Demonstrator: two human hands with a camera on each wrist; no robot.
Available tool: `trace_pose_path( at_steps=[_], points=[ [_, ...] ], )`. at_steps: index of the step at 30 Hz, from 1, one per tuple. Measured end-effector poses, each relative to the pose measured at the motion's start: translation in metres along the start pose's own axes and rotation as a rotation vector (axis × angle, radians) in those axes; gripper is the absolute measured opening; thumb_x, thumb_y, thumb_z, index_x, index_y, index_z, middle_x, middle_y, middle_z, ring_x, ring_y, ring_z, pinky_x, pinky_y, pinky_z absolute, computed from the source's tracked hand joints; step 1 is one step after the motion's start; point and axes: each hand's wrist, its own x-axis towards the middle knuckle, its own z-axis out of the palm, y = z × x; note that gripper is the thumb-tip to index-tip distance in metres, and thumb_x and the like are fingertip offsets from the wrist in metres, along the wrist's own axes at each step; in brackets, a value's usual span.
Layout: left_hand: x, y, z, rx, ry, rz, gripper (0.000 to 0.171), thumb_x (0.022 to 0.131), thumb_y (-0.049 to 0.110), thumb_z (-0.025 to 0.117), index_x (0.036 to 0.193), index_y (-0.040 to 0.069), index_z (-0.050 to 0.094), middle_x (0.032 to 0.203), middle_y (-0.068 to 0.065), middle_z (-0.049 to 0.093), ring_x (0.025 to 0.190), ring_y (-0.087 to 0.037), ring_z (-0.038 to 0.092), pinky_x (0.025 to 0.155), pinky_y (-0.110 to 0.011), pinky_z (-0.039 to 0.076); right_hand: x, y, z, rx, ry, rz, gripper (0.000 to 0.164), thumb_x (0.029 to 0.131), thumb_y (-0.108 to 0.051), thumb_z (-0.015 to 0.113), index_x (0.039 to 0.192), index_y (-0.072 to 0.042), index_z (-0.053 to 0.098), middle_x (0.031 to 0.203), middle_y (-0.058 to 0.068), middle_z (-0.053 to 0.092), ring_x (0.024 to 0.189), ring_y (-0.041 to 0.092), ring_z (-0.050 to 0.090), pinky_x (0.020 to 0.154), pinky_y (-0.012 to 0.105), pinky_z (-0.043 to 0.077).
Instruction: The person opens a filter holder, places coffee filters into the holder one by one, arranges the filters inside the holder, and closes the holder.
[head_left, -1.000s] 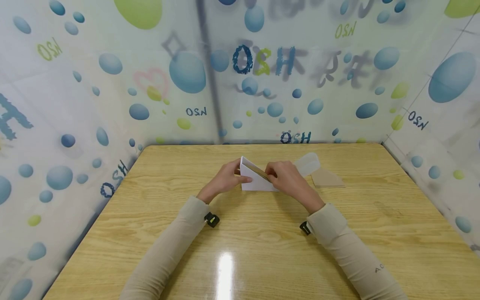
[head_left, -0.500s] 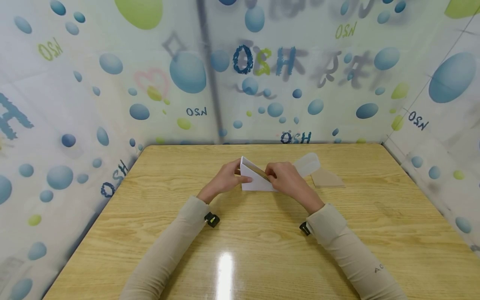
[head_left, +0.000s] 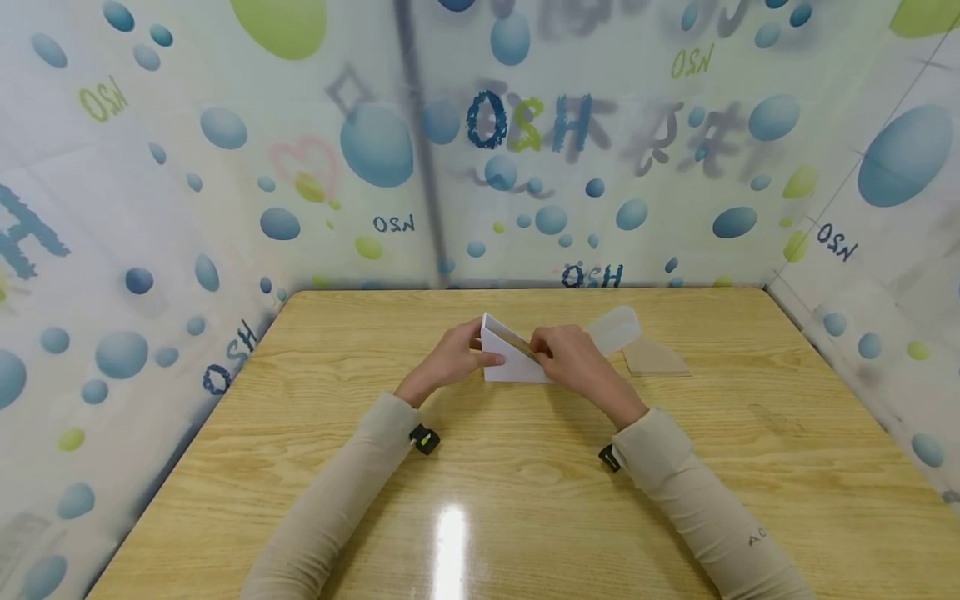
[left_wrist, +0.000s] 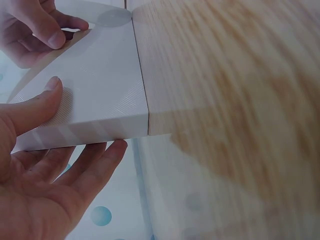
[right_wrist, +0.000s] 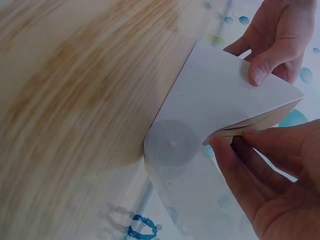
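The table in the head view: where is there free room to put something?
Bare patches on the table: between the two sleeves, left of the left hand, and right of the brown piece. Crowded: the row from that hand through the white box, right hand and translucent piece to the brown piece.

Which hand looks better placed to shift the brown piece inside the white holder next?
Likely the right hand: its fingers are at the brown piece in the slanted opening, whereas the left hand grips the white holder by its taller end.
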Motion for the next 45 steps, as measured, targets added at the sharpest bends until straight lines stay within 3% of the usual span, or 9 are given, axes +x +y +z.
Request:
trace_pose_path(
  at_steps=[45],
  points=[
    [0.0010, -0.0006, 0.0011, -0.004, 0.003, -0.022, 0.040, 0.094, 0.010, 0.076, 0.131, 0.008, 0.061, 0.126, -0.013, 0.069, 0.110, -0.034, 0.071, 0.093, -0.044, 0.058, -0.0005, 0.0004, 0.0045, 0.009, -0.014, -0.015, 0.011, 0.096, -0.004, 0.068, 0.100, -0.002, 0.078, 0.095, 0.013, 0.078, 0.073, 0.019, 0.066, 0.069, 0.035, 0.057]
  ],
)
